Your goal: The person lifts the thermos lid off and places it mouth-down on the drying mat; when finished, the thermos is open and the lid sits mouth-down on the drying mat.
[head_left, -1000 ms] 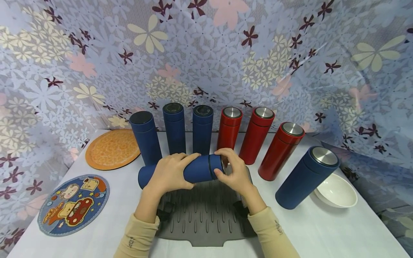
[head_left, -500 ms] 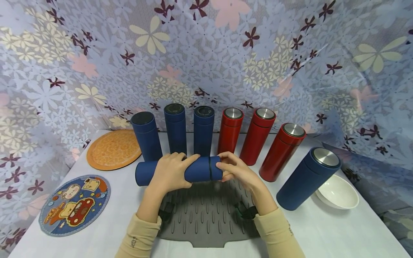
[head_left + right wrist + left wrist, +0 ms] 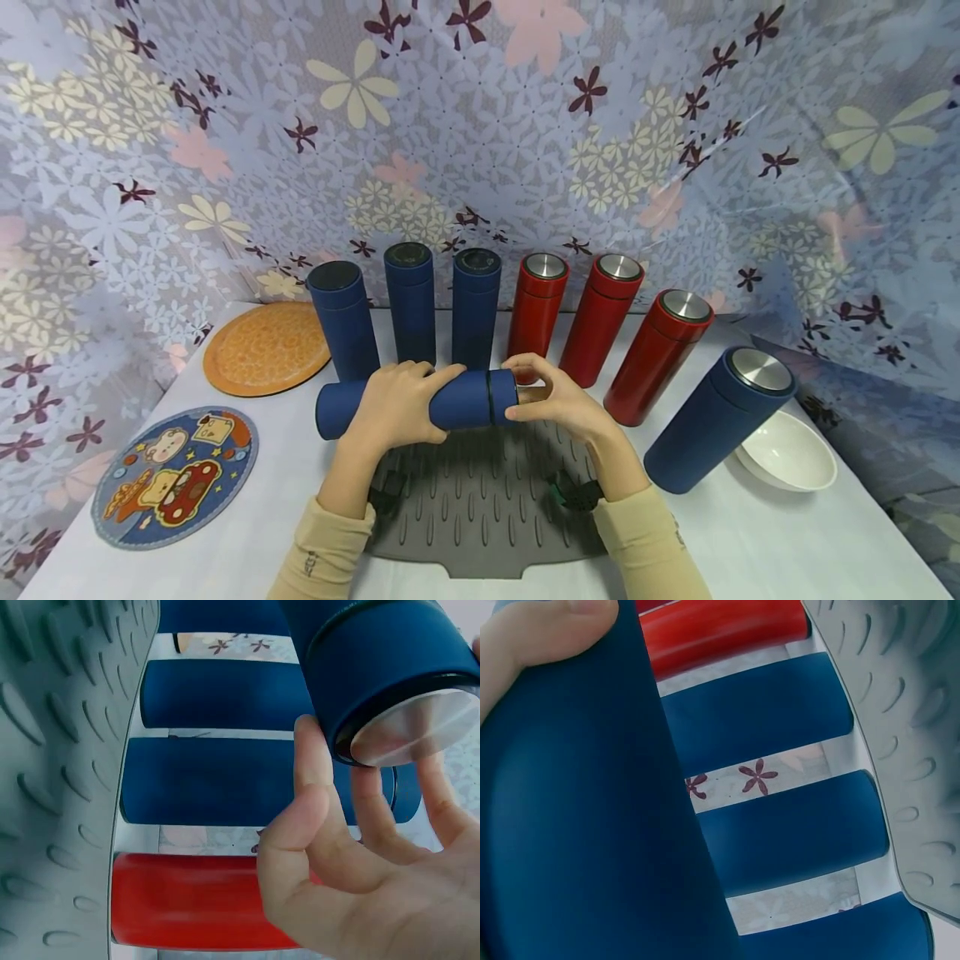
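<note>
My left hand (image 3: 401,404) grips the middle of a blue thermos (image 3: 461,400), held sideways above a grey ridged mat. In the left wrist view its thumb (image 3: 592,607) lies across the dark blue body (image 3: 592,802). At the thermos's right end is a silver-topped lid (image 3: 420,727), set off from the body by a dark seam. Around this lid curve the fingers of my right hand (image 3: 555,400), with fingertips at its rim. The right palm faces the lid's shiny end in the right wrist view.
Behind stand blue thermoses (image 3: 410,304) with dark tops and red thermoses (image 3: 602,321) with silver tops. Another blue thermos (image 3: 720,421) stands at right before a white bowl (image 3: 787,454). Left lie an orange round mat (image 3: 266,348) and a cartoon mat (image 3: 176,475). The grey mat (image 3: 480,542) is in front.
My right hand has turned about the lid: its fingers dropped back from the rim, then came round it again. The thermos has levelled slightly, still in my left hand.
</note>
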`<state>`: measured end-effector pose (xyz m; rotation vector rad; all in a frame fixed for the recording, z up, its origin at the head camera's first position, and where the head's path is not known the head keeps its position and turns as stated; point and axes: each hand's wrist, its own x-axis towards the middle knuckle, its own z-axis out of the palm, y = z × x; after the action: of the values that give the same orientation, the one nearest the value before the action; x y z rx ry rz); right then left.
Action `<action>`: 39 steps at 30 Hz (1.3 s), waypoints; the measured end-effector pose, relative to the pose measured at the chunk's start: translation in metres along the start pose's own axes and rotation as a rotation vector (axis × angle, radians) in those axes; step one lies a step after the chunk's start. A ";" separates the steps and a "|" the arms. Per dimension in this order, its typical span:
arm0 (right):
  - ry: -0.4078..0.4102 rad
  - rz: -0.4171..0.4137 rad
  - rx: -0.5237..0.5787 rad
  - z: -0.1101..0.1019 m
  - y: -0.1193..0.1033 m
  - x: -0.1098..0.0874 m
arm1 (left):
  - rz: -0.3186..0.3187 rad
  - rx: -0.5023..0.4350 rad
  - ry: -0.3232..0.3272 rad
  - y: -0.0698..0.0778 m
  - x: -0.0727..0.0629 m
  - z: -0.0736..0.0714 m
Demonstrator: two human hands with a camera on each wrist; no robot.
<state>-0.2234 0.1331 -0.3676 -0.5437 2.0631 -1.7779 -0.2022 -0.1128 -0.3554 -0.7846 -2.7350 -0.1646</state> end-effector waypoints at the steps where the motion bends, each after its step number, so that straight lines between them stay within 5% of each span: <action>1: -0.004 -0.012 -0.005 0.000 0.000 0.000 | 0.000 0.002 -0.008 0.000 0.000 0.000; 5: -0.004 -0.021 -0.039 0.001 -0.001 0.000 | -0.013 0.004 -0.023 0.001 0.001 0.000; 13: 0.026 0.127 -0.075 -0.002 -0.004 0.000 | 0.018 -0.025 0.032 0.002 0.001 0.000; 19: 0.030 0.158 -0.006 -0.002 -0.002 0.002 | 0.040 -0.008 0.048 0.003 0.002 0.002; 29: -0.016 0.107 0.079 -0.005 -0.002 -0.002 | 0.055 -0.004 0.069 0.004 0.003 0.004; 39: -0.076 -0.063 -0.030 -0.005 -0.001 -0.004 | 0.027 -0.022 0.017 0.003 0.001 0.003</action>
<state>-0.2228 0.1395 -0.3655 -0.6813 2.0450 -1.7356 -0.2023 -0.1085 -0.3579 -0.8211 -2.7094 -0.1949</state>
